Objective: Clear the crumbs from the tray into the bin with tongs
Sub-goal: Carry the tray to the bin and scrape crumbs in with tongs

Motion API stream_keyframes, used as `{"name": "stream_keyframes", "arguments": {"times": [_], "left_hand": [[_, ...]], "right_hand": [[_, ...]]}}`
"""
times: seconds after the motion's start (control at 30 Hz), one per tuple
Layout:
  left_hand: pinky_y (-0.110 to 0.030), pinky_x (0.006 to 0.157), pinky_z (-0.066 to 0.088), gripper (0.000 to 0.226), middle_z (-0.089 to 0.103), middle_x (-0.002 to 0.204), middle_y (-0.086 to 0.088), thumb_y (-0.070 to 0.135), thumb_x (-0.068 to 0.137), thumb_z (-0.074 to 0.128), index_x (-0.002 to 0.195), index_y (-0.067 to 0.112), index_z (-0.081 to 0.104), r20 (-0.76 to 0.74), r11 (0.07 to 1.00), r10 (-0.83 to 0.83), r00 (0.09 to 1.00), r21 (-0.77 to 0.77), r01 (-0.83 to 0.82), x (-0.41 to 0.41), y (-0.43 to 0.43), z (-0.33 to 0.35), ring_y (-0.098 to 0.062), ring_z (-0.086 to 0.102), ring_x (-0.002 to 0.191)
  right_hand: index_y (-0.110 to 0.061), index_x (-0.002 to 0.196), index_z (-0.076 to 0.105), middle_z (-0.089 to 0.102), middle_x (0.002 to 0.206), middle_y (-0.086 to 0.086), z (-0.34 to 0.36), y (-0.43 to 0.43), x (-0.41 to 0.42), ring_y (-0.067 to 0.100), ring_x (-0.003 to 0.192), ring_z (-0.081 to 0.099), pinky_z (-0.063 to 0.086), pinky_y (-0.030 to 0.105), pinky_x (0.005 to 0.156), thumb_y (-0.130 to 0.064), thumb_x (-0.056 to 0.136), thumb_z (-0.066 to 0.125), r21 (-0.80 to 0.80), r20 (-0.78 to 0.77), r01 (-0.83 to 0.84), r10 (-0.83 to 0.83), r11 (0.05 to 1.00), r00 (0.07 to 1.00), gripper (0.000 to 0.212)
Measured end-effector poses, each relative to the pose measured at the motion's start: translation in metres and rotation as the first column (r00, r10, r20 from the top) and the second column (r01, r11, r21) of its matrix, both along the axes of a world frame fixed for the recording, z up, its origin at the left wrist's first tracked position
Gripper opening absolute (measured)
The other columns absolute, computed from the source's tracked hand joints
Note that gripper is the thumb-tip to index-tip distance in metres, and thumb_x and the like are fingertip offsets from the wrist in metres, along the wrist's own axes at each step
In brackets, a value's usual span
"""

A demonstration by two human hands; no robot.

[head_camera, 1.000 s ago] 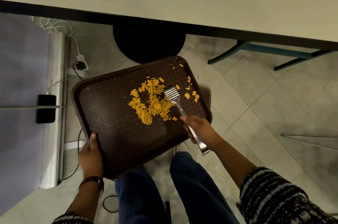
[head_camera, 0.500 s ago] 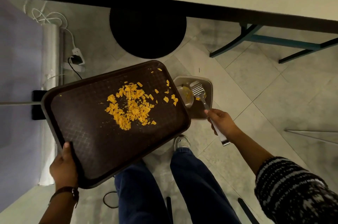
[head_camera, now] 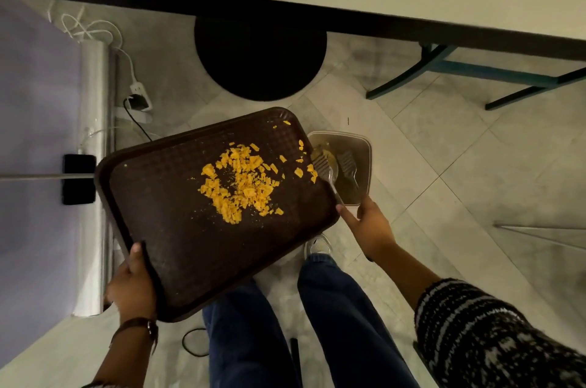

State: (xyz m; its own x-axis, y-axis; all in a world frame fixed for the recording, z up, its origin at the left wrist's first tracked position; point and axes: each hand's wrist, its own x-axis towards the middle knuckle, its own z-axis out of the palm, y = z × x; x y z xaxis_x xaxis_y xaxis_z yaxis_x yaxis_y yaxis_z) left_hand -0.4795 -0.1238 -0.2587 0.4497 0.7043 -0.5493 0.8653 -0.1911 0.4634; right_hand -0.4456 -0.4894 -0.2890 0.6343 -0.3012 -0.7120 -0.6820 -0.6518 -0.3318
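tongs over the bin, crumbs to their left

your right hand (head_camera: pixel 369 226) grasps the tongs (head_camera: pixel 329 173) above the bin (head_camera: pixel 364 146); the crumbs (head_camera: pixel 241 181) lie left on the tray (head_camera: pixel 177 254), clenched by your left hand (head_camera: pixel 133 286).

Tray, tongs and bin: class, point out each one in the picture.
tray (head_camera: pixel 177 229): head view, bare brown floor of the tray.
tongs (head_camera: pixel 322 162): head view, slotted metal head.
bin (head_camera: pixel 366 146): head view, pale right rim.

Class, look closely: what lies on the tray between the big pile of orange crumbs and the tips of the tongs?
In the head view, a few loose orange flakes lie on the tray between the main crumb pile and the tongs, near the tray's edge by the bin.
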Motion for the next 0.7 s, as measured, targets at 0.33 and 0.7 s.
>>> {"name": "stream_keyframes", "arguments": {"times": [0.33,0.7], "left_hand": [[-0.040,0.073,0.041,0.064,0.058,0.084,-0.023,0.056,0.094,0.034,0.082,-0.003,0.057,0.061,0.999,0.028,0.998,-0.032,-0.026,0.005,-0.026,0.004,-0.034,0.053,0.079],[-0.033,0.075,0.036,0.043,0.052,0.072,-0.004,0.045,0.097,0.035,0.071,0.015,0.051,0.133,0.992,0.069,0.989,-0.115,-0.054,-0.006,-0.061,0.022,-0.025,0.049,0.077]], "right_hand": [[-0.034,0.140,0.034,0.059,0.118,-0.004,0.041,0.073,-0.070,0.009,0.097,0.060,0.050,0.029,0.089,-0.071,0.081,0.042,0.259,0.002,0.086,-0.090,0.962,0.996,0.070],[-0.024,0.152,0.013,0.055,0.131,0.007,0.061,0.128,-0.044,0.026,0.115,0.057,0.047,0.036,0.092,-0.060,0.091,0.036,0.077,0.023,0.029,-0.031,0.997,0.999,0.074]]}}
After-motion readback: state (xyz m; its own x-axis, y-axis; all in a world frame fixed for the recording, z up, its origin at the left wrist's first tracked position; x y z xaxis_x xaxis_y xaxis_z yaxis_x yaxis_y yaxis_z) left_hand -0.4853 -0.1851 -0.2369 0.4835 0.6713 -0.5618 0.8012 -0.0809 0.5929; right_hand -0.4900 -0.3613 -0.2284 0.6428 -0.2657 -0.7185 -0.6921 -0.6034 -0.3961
